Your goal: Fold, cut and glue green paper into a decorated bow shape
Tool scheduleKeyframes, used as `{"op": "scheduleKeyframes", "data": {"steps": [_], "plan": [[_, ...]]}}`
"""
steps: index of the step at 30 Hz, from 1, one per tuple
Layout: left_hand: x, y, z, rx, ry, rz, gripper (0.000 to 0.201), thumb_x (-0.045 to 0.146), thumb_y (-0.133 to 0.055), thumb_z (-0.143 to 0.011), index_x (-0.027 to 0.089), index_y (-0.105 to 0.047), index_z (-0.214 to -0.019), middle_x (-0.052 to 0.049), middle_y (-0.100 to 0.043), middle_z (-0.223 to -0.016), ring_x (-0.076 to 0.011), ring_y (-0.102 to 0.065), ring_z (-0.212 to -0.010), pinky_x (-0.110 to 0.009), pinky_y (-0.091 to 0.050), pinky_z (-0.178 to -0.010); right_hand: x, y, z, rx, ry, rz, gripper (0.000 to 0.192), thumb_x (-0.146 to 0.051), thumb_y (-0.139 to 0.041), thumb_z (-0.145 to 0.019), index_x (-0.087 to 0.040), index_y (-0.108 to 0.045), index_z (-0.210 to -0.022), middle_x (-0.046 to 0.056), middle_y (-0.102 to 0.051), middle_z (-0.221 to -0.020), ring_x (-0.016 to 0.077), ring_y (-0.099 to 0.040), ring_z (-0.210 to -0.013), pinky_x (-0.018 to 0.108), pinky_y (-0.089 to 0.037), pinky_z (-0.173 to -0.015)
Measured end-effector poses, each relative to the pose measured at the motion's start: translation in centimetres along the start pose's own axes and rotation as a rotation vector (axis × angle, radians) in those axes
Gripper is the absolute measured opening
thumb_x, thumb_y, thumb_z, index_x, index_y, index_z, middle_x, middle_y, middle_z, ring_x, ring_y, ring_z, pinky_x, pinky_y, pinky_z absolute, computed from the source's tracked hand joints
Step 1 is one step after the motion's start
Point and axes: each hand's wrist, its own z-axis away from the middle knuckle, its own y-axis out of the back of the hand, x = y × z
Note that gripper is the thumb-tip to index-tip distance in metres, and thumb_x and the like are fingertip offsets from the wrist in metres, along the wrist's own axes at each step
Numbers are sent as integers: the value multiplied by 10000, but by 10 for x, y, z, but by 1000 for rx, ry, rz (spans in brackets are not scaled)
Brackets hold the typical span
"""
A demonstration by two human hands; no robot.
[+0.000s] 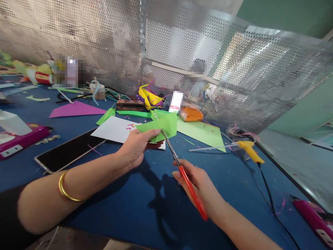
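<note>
Blue felt worktop (130, 215): your left hand (136, 147) pinches the folded green paper piece (162, 125), right hand (201, 185) grips red-handled scissors (186, 177), blades at its edge; cutting step underway, judged; next close squarely.

My left hand (136, 146) is raised above the blue table (130, 208), forearm extended from the lower left, fingers pinched closed with thumb on top. My right hand (197, 184) sits nearer over the same table, fingers curled closed, forearm entering from the lower right.
</note>
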Motion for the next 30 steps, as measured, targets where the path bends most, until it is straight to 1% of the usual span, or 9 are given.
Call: {"op": "scheduleKeyframes", "data": {"steps": [4, 9, 13, 17, 20, 22, 25, 28, 30], "plan": [[0, 0, -1, 0, 4, 10, 171, 206, -826, -581, 113, -742, -697, -55, -733, -777, -154, -651, -667, -254, -557, -600, 0, 1, 0, 2, -18, 35, 387, -553, -510, -903, -212, -596, -1065, -39, -530, -641, 111, -450, -561, 219, -376, -523], [1, 0, -1, 1, 27, -8, 134, 186, -796, -616, 119, -745, -721, -54, -743, -783, -151, -656, -619, -266, -554, -599, 2, 1, -1, 5, -20, 44, 408, -565, -515, -891, -207, -598, -1071, -33, -540, -646, 119, -477, -560, 229, -396, -532], [2, 0, -1, -9, 52, -15, 85, 172, -762, -654, 129, -746, -726, -36, -739, -761, -152, -659, -592, -257, -548, -566, -1, 1, -1, 12, -19, 25, 377, -524, -524, -887, -195, -607, -1051, -31, -536, -635, 115, -473, -537, 227, -391, -519], [3, 1, -2, -10, 81, -4, 69, 168, -738, -679, 127, -739, -734, -41, -734, -760, -158, -664, -588, -251, -539, -532, -6, 3, -1, 10, -1, 9, 376, -504, -536, -875, -178, -622, -1039, -57, -450, -567, 95, -402, -464, 219, -364, -470], [5, 1, -2, -16, 103, 22, 51, 153, -723, -697, 111, -729, -726, -40, -719, -728, -148, -654, -567, -241, -536, -520, -8, 6, -1, -27, -31, -39, 430, -543, -516, -877, -169, -624, -1059, -80, -371, -517, 86, -354, -404, 220, -346, -429], [6, 0, -2, -21, 126, 47, 34, 128, -701, -714, 100, -719, -711, -33, -699, -686, -136, -643, -544, -230, -533, -508, -10, 7, -1, -36, -57, -80, 474, -578, -507, -871, -163, -620, -1070, -87, -348, -493, 88, -353, -382, 223, -341, -414], [8, -1, -2, -19, 160, 80, 72, 92, -656, -746, 94, -704, -691, -26, -670, -627, -119, -625, -511, -213, -527, -489, -10, 8, -1, -35, -57, -111, 500, -608, -502, -865, -163, -616, -1064, -87, -352, -479, 91, -359, -377, 223, -326, -400], [8, -1, -1, -22, 168, 96, 97, 83, -636, -767, 95, -699, -695, -25, -666, -622, -113, -623, -504, -204, -525, -475, -8, 8, -1, -41, -46, -112, 449, -580, -509, -878, -174, -606, -1043, -84, -360, -505, 84, -353, -401, 216, -308, -406], [7, -1, -1, -25, 138, 80, 71, 91, -651, -763, 92, -703, -715, -28, -675, -644, -119, -629, -510, -210, -526, -470, -5, 8, -2, -49, -35, -95, 390, -542, -527, -887, -184, -594, -1027, -81, -369, -541, 76, -342, -432, 207, -295, -421]]}}
